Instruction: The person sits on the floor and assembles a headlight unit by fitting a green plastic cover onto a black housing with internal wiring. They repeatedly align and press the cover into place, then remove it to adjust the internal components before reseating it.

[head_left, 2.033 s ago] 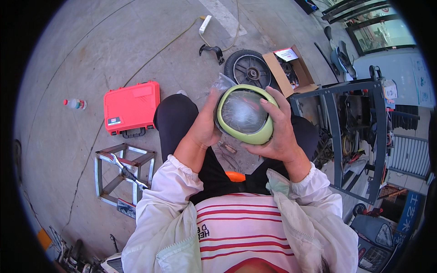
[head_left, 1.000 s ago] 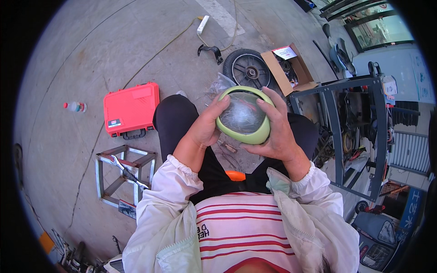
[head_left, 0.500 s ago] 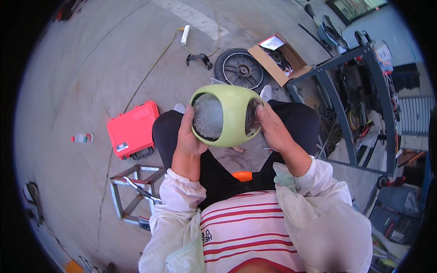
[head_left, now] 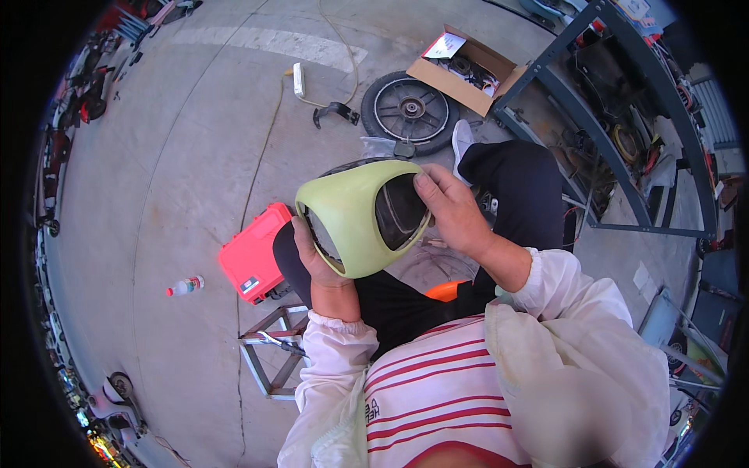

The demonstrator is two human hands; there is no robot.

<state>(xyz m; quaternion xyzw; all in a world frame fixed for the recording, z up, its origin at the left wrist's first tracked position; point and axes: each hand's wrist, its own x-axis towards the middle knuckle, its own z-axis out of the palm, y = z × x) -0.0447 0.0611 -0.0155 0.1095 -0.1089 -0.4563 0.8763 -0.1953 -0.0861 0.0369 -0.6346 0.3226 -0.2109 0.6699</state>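
Holds a pale green cover (head_left: 351, 207) above the lap (head_left: 394, 303), gripped by the left hand (head_left: 321, 261) at its left edge and the right hand (head_left: 456, 210) at its right. Has a red case (head_left: 253, 253) at left and a wheel (head_left: 411, 108) ahead, beside an open box (head_left: 451, 84).

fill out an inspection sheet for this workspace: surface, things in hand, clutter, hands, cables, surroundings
Surface: grey floor with a worn white stripe
Things in hand: pale green cover with openings
Clutter: red case, wheel, open cardboard box, bottle; metal frame with a wrench on it
Hands: left hand on the cover's left side, right hand on its right rim
Cables: yellowish cord by a white power strip
Surroundings: dark metal rack on the right
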